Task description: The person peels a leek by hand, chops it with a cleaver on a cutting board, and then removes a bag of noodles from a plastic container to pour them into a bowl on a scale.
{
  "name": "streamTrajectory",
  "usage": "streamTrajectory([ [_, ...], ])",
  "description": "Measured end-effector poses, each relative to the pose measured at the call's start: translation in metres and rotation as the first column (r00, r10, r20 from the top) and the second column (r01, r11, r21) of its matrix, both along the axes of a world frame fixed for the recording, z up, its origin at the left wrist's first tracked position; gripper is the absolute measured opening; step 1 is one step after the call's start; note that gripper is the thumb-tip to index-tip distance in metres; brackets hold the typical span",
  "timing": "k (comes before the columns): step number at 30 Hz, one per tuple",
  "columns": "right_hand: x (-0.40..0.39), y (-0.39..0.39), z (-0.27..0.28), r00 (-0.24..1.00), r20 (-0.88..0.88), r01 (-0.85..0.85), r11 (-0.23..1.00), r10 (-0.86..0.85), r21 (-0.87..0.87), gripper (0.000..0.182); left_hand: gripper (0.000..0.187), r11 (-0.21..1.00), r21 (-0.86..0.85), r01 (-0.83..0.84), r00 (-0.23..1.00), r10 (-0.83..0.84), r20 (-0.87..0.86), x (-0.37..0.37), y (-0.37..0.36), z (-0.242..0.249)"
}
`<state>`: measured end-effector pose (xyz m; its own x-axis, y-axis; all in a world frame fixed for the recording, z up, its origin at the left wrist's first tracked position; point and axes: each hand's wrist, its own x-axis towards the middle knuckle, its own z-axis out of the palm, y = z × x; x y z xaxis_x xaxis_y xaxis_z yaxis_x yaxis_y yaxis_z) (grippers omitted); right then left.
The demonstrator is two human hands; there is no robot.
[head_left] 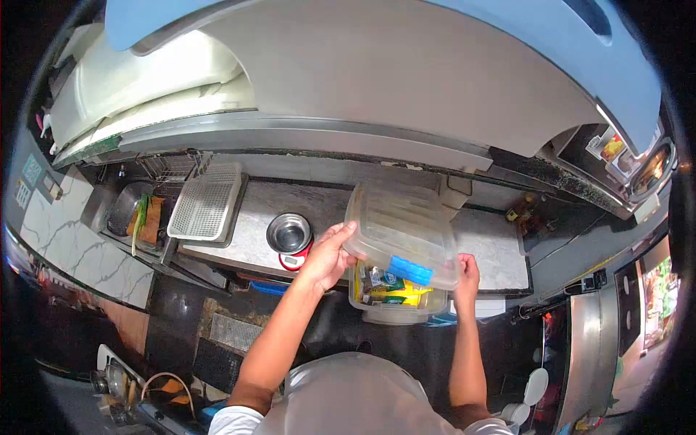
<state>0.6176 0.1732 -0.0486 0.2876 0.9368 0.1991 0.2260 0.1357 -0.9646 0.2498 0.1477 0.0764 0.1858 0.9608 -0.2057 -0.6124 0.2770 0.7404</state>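
Note:
A clear plastic lid (406,225) with a blue latch (410,270) is held up by its two sides. My left hand (330,255) is closed on its left edge, and my right hand (467,274) grips its right edge. Beneath the lid a clear plastic bin (395,313) holds yellow and green packets (399,291). Left of my left hand, a round metal bowl (288,233) rests on a red and white kitchen scale (292,260) on the counter.
A white perforated basket (206,203) stands on the counter (261,199). Further left, green onions (141,221) lie on a wooden board (151,221) over the sink (122,206). A cabinet overhangs the counter.

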Motion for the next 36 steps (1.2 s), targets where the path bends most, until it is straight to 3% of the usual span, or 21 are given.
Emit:
streamTrajectory([
  [1,-0.002,0.001,0.007,1.000,0.001,0.004,1.000,-0.004,-0.002,0.012,0.039,1.000,-0.006,0.020,1.000,-0.020,-0.020,-0.004,0.002,-0.003],
  [3,-0.006,0.000,0.029,0.899,0.431,-0.071,0.997,0.075,-0.026,0.022,0.037,0.998,-0.027,0.060,0.998,-0.060,0.011,0.001,-0.002,-0.003],
  [5,-0.016,-0.006,0.015,0.869,0.486,-0.098,0.995,0.096,-0.020,0.029,0.037,0.988,0.082,0.131,0.980,-0.142,0.138,0.003,0.000,-0.005],
  [7,-0.042,-0.008,0.007,0.649,0.736,-0.231,0.972,0.190,-0.047,0.033,0.035,0.984,0.099,0.146,0.976,-0.160,0.149,0.003,0.004,-0.004],
  [8,-0.048,-0.005,-0.009,0.645,0.739,-0.230,0.972,0.193,-0.053,0.033,0.033,0.987,0.099,0.127,0.975,-0.142,0.170,0.004,0.004,-0.001],
  [10,-0.064,0.000,-0.037,0.211,0.925,-0.177,0.943,0.315,-0.281,0.034,0.031,0.988,0.115,0.102,0.965,-0.127,0.231,0.006,0.006,-0.006],
  [13,-0.083,0.009,-0.025,0.237,0.898,-0.180,0.925,0.371,-0.334,0.040,0.029,0.983,0.126,0.137,0.935,-0.170,0.310,0.003,0.013,-0.014],
  [14,-0.072,0.028,-0.070,0.271,0.948,-0.126,0.983,0.164,-0.134,0.046,0.029,0.989,0.096,0.112,0.937,-0.137,0.321,0.005,0.015,-0.016],
  [15,-0.067,0.030,-0.068,0.265,0.950,-0.130,0.982,0.164,-0.134,0.046,0.029,0.990,0.098,0.106,0.936,-0.133,0.327,0.005,0.015,-0.013],
  [17,-0.059,0.036,-0.067,0.540,0.801,-0.146,0.966,0.260,-0.215,0.067,0.028,0.993,0.061,0.101,0.940,-0.116,0.321,0.005,0.014,-0.007],
  [18,-0.056,0.040,-0.068,0.534,0.802,-0.152,0.964,0.267,-0.220,0.067,0.028,0.994,0.057,0.094,0.939,-0.108,0.326,0.007,0.015,-0.008],
  [20,-0.049,0.051,-0.078,0.506,0.721,-0.103,0.864,0.473,-0.494,0.047,0.029,0.998,0.027,0.060,0.939,-0.065,0.338,0.010,0.018,-0.012],
  [21,-0.047,0.053,-0.080,0.502,0.724,-0.104,0.864,0.473,-0.492,0.047,0.029,0.998,0.029,0.057,0.938,-0.063,0.341,0.009,0.019,-0.011],
  [23,-0.046,0.050,-0.075,0.904,0.242,-0.285,0.919,0.352,-0.274,0.034,0.029,0.998,-0.008,0.061,0.938,-0.055,0.343,0.007,0.017,-0.005],
  [24,-0.040,0.047,-0.071,0.901,0.246,-0.287,0.916,0.358,-0.281,0.034,0.029,0.998,-0.014,0.057,0.936,-0.049,0.350,0.008,0.014,-0.004],
  [25,-0.038,0.041,-0.054,0.955,-0.089,-0.296,0.885,0.283,-0.360,0.031,0.028,0.999,-0.022,0.040,0.940,-0.031,0.341,0.009,0.014,0.000],
  [26,-0.031,0.040,-0.051,0.903,-0.405,-0.326,0.844,0.144,-0.426,0.031,0.028,0.999,-0.029,0.027,0.944,-0.016,0.330,0.010,0.015,0.002],
  [31,-0.006,0.040,-0.053,0.893,-0.425,-0.336,0.845,0.146,-0.417,0.029,0.031,0.996,0.016,0.086,0.933,-0.086,0.349,0.010,0.020,0.003],
  [33,-0.018,0.035,-0.040,0.882,-0.454,-0.333,0.847,0.126,-0.413,0.026,0.033,0.999,-0.030,0.026,0.938,-0.014,0.346,0.015,0.023,0.004],
  [35,-0.025,0.031,-0.040,0.963,-0.264,-0.170,0.896,0.062,-0.410,0.021,0.034,0.999,-0.025,0.047,0.939,-0.035,0.343,0.013,0.023,0.006],
  [36,-0.028,0.031,-0.040,0.962,-0.266,-0.169,0.895,0.059,-0.412,0.021,0.036,0.998,-0.014,0.064,0.939,-0.055,0.339,0.011,0.024,0.007],
])
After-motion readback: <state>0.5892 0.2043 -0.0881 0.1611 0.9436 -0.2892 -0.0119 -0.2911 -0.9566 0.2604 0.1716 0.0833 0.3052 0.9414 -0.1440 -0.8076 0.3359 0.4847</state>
